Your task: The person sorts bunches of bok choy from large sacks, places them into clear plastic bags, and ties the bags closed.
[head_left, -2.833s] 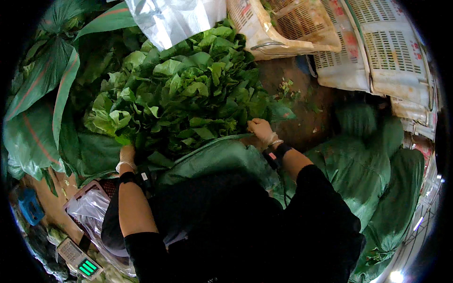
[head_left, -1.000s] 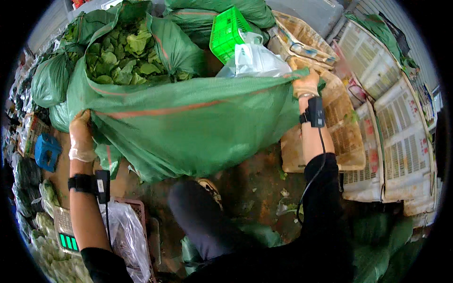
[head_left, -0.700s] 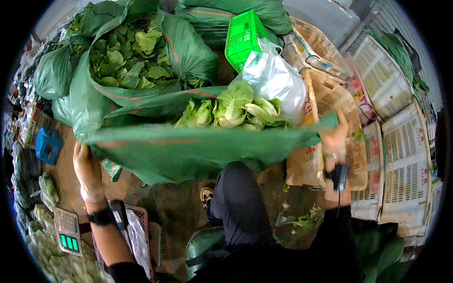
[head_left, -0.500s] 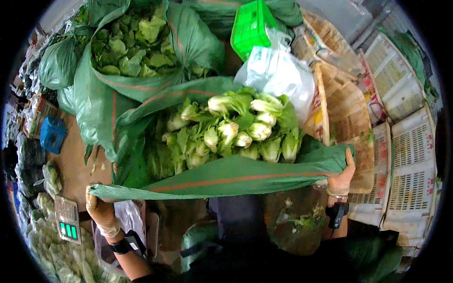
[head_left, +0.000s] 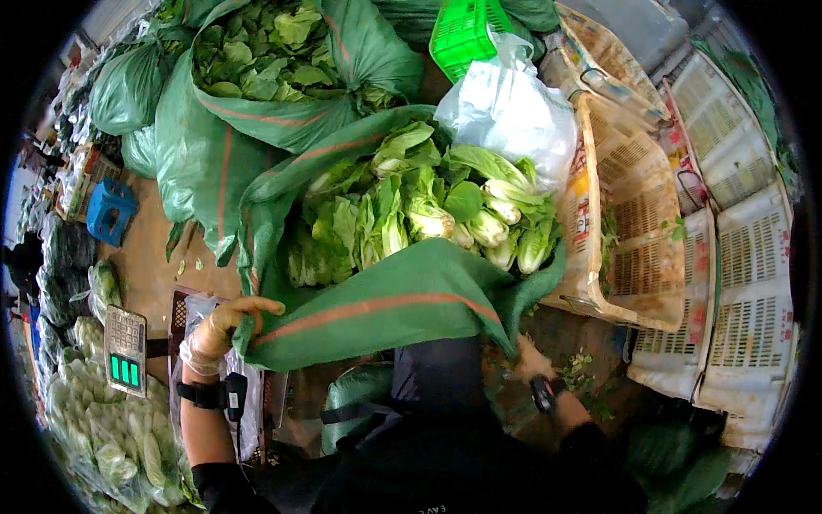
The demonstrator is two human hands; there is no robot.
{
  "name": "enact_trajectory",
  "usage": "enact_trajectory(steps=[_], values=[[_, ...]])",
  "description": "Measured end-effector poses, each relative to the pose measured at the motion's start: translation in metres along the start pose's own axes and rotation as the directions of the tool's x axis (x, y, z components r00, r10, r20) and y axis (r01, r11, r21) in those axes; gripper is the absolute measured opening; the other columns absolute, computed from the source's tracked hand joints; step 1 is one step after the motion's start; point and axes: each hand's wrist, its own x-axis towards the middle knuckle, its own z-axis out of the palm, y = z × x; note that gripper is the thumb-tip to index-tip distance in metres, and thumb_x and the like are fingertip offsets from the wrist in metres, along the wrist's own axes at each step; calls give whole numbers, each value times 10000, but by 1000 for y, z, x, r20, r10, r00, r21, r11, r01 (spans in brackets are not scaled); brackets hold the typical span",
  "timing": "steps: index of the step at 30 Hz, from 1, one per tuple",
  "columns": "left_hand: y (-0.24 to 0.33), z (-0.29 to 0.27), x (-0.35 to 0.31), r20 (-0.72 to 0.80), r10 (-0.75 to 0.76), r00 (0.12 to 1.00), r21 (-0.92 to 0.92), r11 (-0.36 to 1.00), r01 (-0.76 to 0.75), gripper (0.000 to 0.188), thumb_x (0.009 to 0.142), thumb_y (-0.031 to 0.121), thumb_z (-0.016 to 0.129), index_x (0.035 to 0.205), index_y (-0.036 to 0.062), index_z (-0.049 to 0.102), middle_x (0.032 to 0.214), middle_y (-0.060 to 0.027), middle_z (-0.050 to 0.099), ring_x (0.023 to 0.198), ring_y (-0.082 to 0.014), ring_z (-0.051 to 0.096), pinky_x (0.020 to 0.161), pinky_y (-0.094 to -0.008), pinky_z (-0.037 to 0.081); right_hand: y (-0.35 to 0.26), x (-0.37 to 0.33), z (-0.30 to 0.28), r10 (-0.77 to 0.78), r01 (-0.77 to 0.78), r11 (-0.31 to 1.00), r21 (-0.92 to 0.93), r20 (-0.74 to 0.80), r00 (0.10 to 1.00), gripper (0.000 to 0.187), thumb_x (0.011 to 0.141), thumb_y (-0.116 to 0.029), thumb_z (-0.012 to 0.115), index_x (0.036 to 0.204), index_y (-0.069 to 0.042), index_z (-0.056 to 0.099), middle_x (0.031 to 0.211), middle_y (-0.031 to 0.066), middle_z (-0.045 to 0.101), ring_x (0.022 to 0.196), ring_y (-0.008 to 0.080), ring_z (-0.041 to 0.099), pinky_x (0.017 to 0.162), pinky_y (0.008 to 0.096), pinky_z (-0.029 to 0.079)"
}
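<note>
A large green woven sack with an orange stripe lies in front of me, its mouth gaping. Several leafy greens with pale stem ends fill it, piled toward the far side. My left hand, in a thin glove, is closed on the near left corner of the sack's rim, one finger stretched over the cloth. At the near right my right hand is somewhat blurred; the sack's edge is drawn down to its fingers, which are closed on it. The near flap hangs slack and folded between both hands.
Behind stands another green sack of loose leaves. A white plastic bag and a green basket are at the back. Worn crates line the right. A scale display, bagged greens and a blue stool stand left.
My right hand has moved left and down, bringing the sack's right edge inward. My left hand has shifted right and up slightly. The near rim, stretched taut before, now sags in folds.
</note>
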Motion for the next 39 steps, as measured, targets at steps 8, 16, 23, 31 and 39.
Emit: enact_trajectory(steps=[8,16,23,31,39], values=[[21,-25,17,-84,223,971,246,949,-197,355,793,232,415,894,-41,618,849,-94,605,712,-136,508,709,-235,394,56,219,42,187,100,488,867,-216,958,284,848,-207,472,1046,-10,522,1002,84,560,896,194,534,795,321,427],[-67,79,73,67,-474,878,996,83,-31,518,700,504,596,934,47,663,936,-145,650,893,-314,615,803,-376,478,-13,214,25,-7,65,973,220,-252,968,248,720,-28,589,963,3,548,930,123,572,858,254,549,753,360,448],[-154,27,147,-343,120,931,934,145,326,208,763,313,634,723,112,671,716,-83,655,673,-230,648,557,-331,497,57,221,-10,-180,204,979,24,-378,908,196,754,-77,566,929,12,571,877,191,580,789,303,581,717,362,462],[-230,72,89,-363,-229,903,932,-74,356,173,815,184,535,886,145,688,983,-68,649,905,-213,627,678,-324,502,30,175,-1,-39,45,999,14,-291,956,166,773,-102,550,893,10,577,851,186,588,770,288,588,693,353,465],[-267,61,53,-246,-422,872,833,368,413,224,765,105,531,939,42,657,964,-169,631,927,-306,602,808,-348,479,26,144,-1,36,-62,991,-117,-211,977,158,792,-128,533,857,8,583,825,181,595,751,273,595,669,345,468]])
